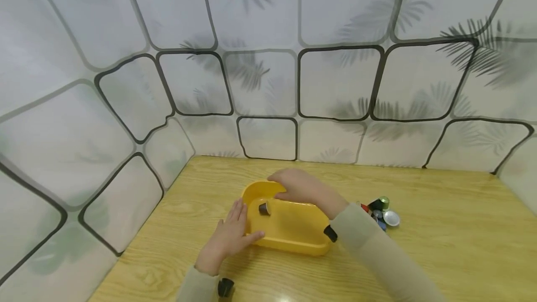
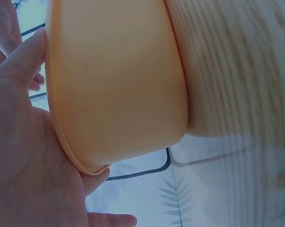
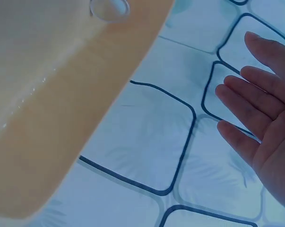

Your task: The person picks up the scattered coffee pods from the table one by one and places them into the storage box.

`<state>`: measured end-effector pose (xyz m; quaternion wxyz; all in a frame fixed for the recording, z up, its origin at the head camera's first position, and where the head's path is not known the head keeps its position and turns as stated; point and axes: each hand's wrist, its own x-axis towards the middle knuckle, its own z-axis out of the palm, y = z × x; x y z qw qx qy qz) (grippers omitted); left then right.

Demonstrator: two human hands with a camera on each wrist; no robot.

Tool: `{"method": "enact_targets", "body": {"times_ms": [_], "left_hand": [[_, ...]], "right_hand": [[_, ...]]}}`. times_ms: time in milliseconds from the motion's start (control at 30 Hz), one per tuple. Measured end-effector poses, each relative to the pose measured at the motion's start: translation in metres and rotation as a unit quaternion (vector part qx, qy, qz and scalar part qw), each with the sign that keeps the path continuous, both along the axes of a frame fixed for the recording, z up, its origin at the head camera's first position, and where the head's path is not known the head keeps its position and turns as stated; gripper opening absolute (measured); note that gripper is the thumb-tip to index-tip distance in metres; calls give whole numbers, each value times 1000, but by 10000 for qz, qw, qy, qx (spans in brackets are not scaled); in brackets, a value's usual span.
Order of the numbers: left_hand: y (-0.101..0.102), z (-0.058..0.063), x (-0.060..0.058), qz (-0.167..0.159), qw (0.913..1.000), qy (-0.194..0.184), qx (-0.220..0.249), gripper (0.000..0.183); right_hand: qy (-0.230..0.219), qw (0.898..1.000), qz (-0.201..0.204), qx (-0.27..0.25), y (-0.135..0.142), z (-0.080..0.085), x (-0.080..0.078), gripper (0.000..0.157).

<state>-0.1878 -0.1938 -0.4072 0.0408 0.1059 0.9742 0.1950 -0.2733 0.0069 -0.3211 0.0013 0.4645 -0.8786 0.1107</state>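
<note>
A yellow plastic tub (image 1: 289,246) stands on the table. Inside it, towards the left end, a dark coffee capsule (image 1: 264,208) with a pale rim lies on its side; the capsule's round rim (image 3: 110,8) shows at the top of the right wrist view. My left hand (image 1: 230,233) rests against the tub's left end, fingers extended and thumb over the front rim. In the left wrist view its palm lies along the rim beside the tub's outer wall (image 2: 116,85). Above the tub's back edge, my right hand (image 1: 299,185) is empty, its fingers loosely spread.
Right of the tub, several coffee capsules (image 1: 379,214) in silver, green, red and blue lie in a loose pile, partly behind my right sleeve (image 1: 356,227). The wooden table (image 1: 453,236) ends at a patterned wall covering (image 1: 268,139) behind and at the left.
</note>
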Motion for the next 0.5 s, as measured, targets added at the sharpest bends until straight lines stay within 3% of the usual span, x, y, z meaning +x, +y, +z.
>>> {"method": "enact_targets", "body": {"times_ms": [500], "left_hand": [[1, 1, 2, 11, 10000, 76, 5, 88]], "right_hand": [[-11, 9957, -189, -904, 41, 11, 27, 45]]}}
